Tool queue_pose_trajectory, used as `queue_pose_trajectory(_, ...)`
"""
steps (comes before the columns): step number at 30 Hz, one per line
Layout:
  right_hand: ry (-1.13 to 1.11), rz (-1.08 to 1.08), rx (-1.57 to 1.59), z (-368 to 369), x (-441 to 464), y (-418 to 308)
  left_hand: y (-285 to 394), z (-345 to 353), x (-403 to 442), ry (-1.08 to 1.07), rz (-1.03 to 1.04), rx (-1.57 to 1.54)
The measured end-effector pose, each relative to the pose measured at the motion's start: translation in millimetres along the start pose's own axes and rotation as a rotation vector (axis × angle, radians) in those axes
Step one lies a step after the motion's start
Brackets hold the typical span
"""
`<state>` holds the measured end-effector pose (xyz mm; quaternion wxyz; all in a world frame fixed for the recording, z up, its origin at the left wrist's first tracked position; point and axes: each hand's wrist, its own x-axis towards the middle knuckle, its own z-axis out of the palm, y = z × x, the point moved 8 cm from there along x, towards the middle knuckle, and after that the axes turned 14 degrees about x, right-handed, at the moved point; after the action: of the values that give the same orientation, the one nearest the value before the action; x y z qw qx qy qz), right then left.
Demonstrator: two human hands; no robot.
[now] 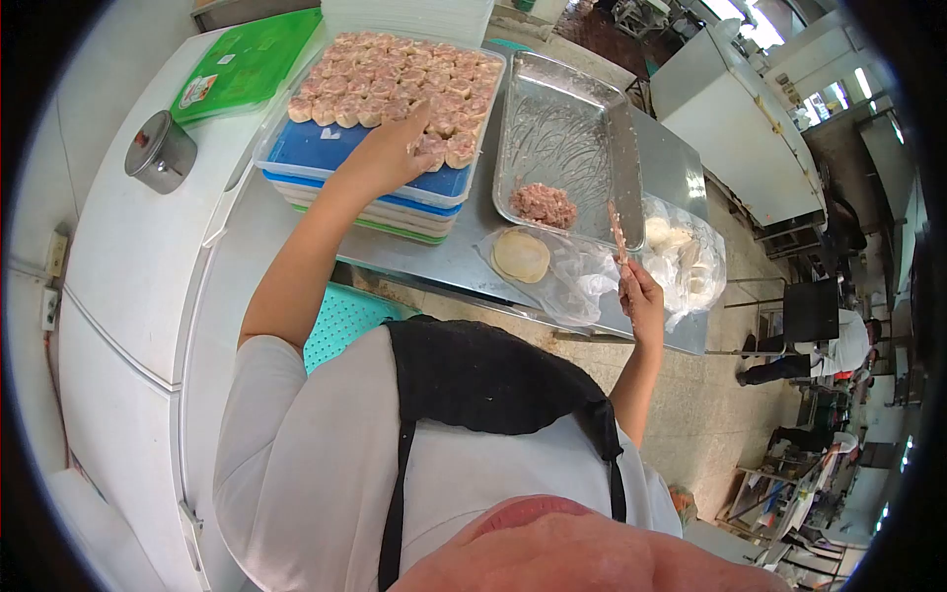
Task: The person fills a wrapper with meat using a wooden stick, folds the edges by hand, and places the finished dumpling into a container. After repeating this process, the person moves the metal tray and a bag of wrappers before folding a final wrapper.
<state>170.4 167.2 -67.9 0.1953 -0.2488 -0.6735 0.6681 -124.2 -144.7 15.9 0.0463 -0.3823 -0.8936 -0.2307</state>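
My left hand (pixel 395 150) reaches over a clear plastic tray packed with rows of open-topped meat dumplings (pixel 385 74). Its thumb and fingers are curled around a dumpling (pixel 431 148) at the near edge of the rows. My right hand (pixel 642 298) is closed around a narrow spatula (pixel 618 232), its blade smeared with meat filling. That blade stands at the near right corner of a metal pan (pixel 562 109), where a mound of minced meat filling (pixel 544 205) lies. Round dough wrappers (pixel 520 256) rest on a plastic bag in front of the pan.
Several stacked trays with blue and green lids (pixel 385 219) support the dumplings. A clear bag of pale dough pieces (pixel 683 261) sits right of the pan. A lidded metal pot (pixel 161 153) and a green lid (pixel 242 64) lie to the left. Another person (pixel 838 345) stands far right.
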Motion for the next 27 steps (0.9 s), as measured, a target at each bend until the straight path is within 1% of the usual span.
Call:
queue_pose_trajectory(1,-0.017,-0.009,0.001,-1.5,2.4,1.2,0.2,4.3,0.0,-0.047,-0.041,0.020)
queue_pose_trajectory(2,-0.035,-0.018,0.003,-3.1,5.2,2.2,0.3,9.2,1.8,-0.050,-0.037,0.023)
queue_pose_trajectory(4,-0.058,0.002,0.055,-0.8,8.0,-1.2,7.9,5.5,3.6,0.135,0.081,0.096)
queue_pose_trajectory(6,-0.089,0.025,0.106,0.8,15.6,2.4,8.9,8.3,9.1,0.140,0.077,0.096)
queue_pose_trajectory(8,-0.137,-0.023,-0.031,1.2,27.9,8.8,12.8,5.5,8.9,0.142,0.069,0.103)
queue_pose_trajectory(10,-0.181,-0.005,-0.022,-2.3,41.3,17.4,18.0,-0.4,1.2,0.106,0.031,-0.078)
queue_pose_trajectory(11,-0.219,0.008,-0.022,-3.0,48.1,21.8,20.5,-1.5,-4.0,0.099,0.021,-0.066)
queue_pose_trajectory(12,-0.229,0.015,-0.010,-4.2,53.8,20.8,19.0,-5.0,-9.2,0.117,-0.034,-0.037)
queue_pose_trajectory(13,-0.256,0.048,-0.064,-3.1,57.9,17.2,17.5,-7.7,-12.6,0.134,-0.088,-0.007)
queue_pose_trajectory(14,-0.281,0.082,-0.117,-3.6,62.8,15.4,19.3,-4.6,-13.7,0.125,-0.093,0.005)
queue_pose_trajectory(15,-0.284,0.092,-0.104,-6.9,71.5,14.2,16.6,-1.8,-14.8,0.158,-0.156,0.058)
queue_pose_trajectory(16,-0.342,0.085,-0.197,-7.0,80.8,14.5,15.3,1.0,-15.9,0.186,-0.214,0.110)
queue_pose_trajectory(17,-0.398,0.080,-0.290,-8.5,90.4,16.2,18.8,5.9,-16.2,0.167,-0.209,0.118)
queue_pose_trajectory(18,-0.391,0.093,-0.277,-13.7,102.6,18.0,24.7,4.9,-18.3,0.214,-0.199,0.209)
queue_pose_trajectory(19,-0.423,-0.167,-0.507,-11.2,113.8,3.8,43.1,1.1,-19.2,0.261,-0.188,0.299)
queue_pose_trajectory(20,-0.449,-0.433,-0.735,-5.1,120.9,-9.0,70.3,-7.0,-23.0,0.400,-0.148,0.370)
queue_pose_trajectory(21,-0.448,-0.420,-0.727,-5.6,135.8,-10.5,92.9,-4.1,-20.1,0.386,-0.144,0.373)
queue_pose_trajectory(23,-0.600,-0.418,-0.989,9.3,159.4,-4.0,147.7,2.3,-17.8,0.474,0.085,0.288)
queue_pose_trajectory(25,-0.645,-0.471,-1.004,25.9,177.2,-3.8,168.3,66.8,-15.8,0.263,0.122,0.083)
queue_pose_trajectory(26,-0.650,-0.534,-1.005,36.7,186.0,-1.8,189.8,91.7,-15.3,0.177,0.142,0.006)
queue_pose_trajectory(27,-0.654,-0.598,-1.005,48.2,193.6,1.6,198.2,125.9,-14.9,0.061,0.192,0.005)
